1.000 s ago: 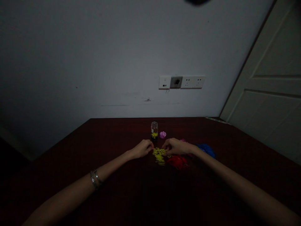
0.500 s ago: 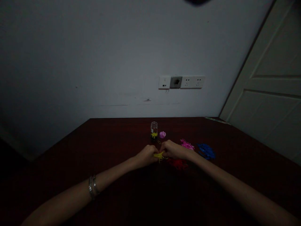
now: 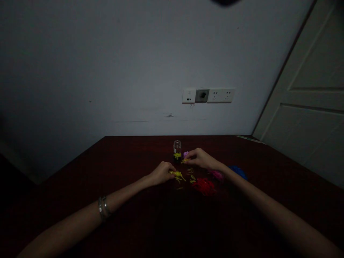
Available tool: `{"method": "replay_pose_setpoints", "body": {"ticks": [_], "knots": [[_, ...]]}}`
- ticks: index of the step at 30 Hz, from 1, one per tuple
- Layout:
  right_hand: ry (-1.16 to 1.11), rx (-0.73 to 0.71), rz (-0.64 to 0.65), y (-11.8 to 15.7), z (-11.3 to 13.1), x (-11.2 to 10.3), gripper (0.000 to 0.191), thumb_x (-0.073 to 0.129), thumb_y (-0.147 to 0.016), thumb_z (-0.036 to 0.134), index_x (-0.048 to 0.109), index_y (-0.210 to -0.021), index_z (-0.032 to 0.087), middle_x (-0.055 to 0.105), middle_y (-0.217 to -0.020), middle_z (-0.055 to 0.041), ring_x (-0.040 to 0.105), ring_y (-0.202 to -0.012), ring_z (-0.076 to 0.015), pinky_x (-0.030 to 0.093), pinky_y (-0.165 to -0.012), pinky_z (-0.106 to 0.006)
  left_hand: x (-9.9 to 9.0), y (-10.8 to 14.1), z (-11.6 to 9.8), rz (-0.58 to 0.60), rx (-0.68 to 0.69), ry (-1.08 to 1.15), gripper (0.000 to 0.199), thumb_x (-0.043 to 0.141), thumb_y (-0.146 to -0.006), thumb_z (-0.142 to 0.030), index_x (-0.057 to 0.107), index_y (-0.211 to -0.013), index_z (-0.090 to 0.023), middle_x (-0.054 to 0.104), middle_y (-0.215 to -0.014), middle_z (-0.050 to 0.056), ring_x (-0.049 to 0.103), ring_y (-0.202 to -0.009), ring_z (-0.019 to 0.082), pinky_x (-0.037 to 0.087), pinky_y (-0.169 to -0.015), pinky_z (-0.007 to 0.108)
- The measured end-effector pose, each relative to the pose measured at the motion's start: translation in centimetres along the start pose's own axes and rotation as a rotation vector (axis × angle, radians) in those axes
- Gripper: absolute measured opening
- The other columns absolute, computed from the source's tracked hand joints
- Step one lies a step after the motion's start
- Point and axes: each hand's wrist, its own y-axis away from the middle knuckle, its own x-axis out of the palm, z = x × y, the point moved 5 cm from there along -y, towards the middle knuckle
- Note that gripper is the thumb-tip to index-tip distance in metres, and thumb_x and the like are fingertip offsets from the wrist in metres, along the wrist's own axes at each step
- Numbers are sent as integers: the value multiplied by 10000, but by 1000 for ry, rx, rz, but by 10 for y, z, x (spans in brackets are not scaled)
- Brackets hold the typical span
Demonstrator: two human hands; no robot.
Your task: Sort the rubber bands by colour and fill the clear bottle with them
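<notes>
My left hand (image 3: 162, 172) pinches a bunch of yellow rubber bands (image 3: 177, 175) just above the dark table. Between the fingertips of my right hand (image 3: 200, 158) are a few more yellow bands (image 3: 184, 161), close to the jar's right side. The clear glass jar (image 3: 177, 150) stands upright without a lid, with yellow bands over something dark inside. Partly behind my right fingers sits a pink-purple cap (image 3: 186, 154). Several loose yellow bands (image 3: 192, 178) lie between my hands, beside a pile of red bands (image 3: 204, 186).
Under my right forearm, partly hidden, are a pile of pink bands (image 3: 216, 175) and a pile of blue bands (image 3: 238, 172). A pale wall with sockets (image 3: 220, 95) rises behind the table (image 3: 129, 150). To the right is a white panelled door (image 3: 311, 96).
My hands have parted. The right one moved up toward the jar with some yellow bands; the left shifted slightly left with its bunch. A few yellow bands now lie loose between them.
</notes>
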Motion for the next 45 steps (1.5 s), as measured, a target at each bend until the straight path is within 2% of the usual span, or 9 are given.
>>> {"method": "replay_pose_setpoints", "body": {"ticks": [7,10,13,17,23,33,39,45], "knots": [[-248,28,-306,-41,14,-46,274,632,-656,352,690,-811,133,681,-794,-60,598,-723,-180,460,-676,-306,-21,-1,1,-36,-24,11,206,572,-701,-203,685,-858,-134,657,-814,50,551,-672,122,397,-619,210],[-276,27,-401,-58,10,-46,272,646,-633,356,687,-790,137,683,-817,-64,599,-761,-187,457,-714,-315,-27,-1,3,-56,-18,27,209,577,-698,-212,685,-859,-134,656,-831,50,560,-704,130,402,-643,217],[-325,31,-438,-66,1,-37,311,637,-631,387,678,-808,135,678,-838,-70,596,-787,-192,455,-722,-323,-31,-1,6,-96,-34,54,211,569,-701,-212,685,-860,-135,660,-822,50,561,-697,130,405,-634,223],[-348,36,-448,-67,-7,-25,331,629,-628,399,665,-832,140,671,-848,-64,589,-819,-195,445,-744,-334,-39,-1,7,-127,-39,86,207,565,-706,-206,684,-857,-130,662,-816,62,565,-691,128,417,-649,240],[-386,39,-448,-63,-10,-23,286,657,-603,363,648,-787,144,666,-836,-61,588,-796,-184,441,-758,-331,-47,-2,7,-155,-60,114,202,569,-703,-212,682,-848,-127,660,-842,74,577,-729,141,434,-682,259],[-450,46,-407,-62,-16,-15,327,671,-580,386,639,-792,139,657,-809,-54,587,-737,-164,450,-730,-320,-48,-3,8,-150,-93,121,218,560,-700,-207,677,-866,-130,660,-849,62,568,-732,140,429,-672,252],[-402,-30,-407,-61,-13,-16,284,649,-615,372,640,-790,148,650,-866,-59,580,-814,-165,438,-778,-313,-48,-2,7,-158,-79,123,221,551,-695,-205,680,-852,-118,663,-835,65,568,-725,140,422,-679,251],[-365,-35,-417,-59,-13,-16,286,656,-609,374,640,-791,153,646,-886,-62,575,-847,-172,432,-797,-314,-50,-3,10,-176,-79,123,231,548,-693,-188,677,-878,-138,665,-844,52,570,-740,141,423,-691,253]]}}
